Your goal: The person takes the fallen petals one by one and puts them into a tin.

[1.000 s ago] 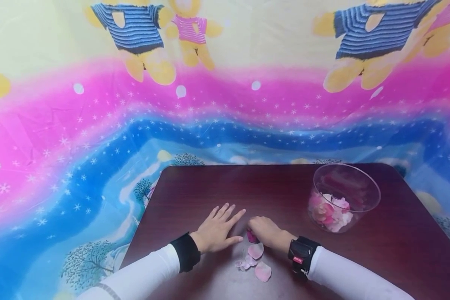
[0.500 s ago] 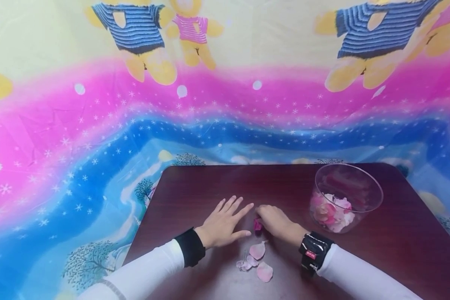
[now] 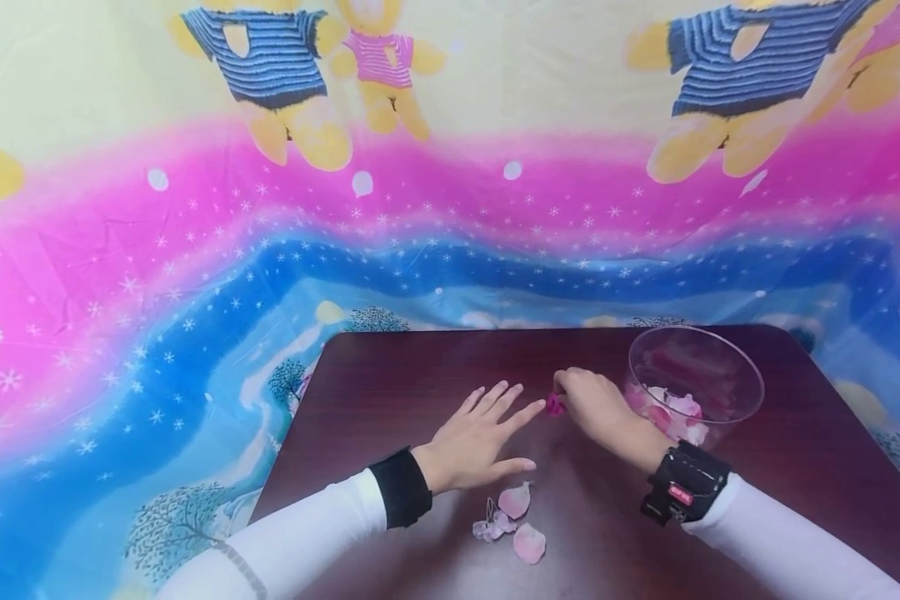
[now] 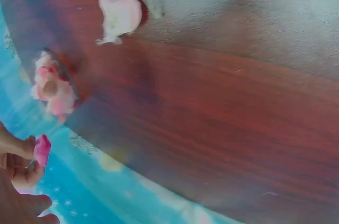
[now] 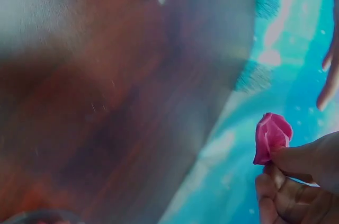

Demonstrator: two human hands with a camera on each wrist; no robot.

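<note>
My right hand (image 3: 600,412) pinches a deep-pink flower petal (image 5: 272,138) between thumb and fingertips, a little above the table. The petal looks folded, and it also shows as a pink petal (image 4: 42,150) at the left of the left wrist view. My left hand (image 3: 476,442) is spread palm down with straight fingers, holding nothing; its index fingertip is close to the pinched petal. Nearer to me lie a pale pink petal (image 3: 514,501), another pale petal (image 3: 529,543) and a small cluster of pinkish, translucent pieces (image 3: 493,526).
A clear round container (image 3: 761,398) with pink and white petals (image 3: 681,408) inside stands at the right, partly behind my right hand. The dark wooden table (image 3: 420,362) ends at a printed cloth backdrop (image 3: 450,200).
Both hands have moved forward and to the right, the right hand farther, carrying the deep-pink petal towards the container. The pale petals on the table have stayed in place.
</note>
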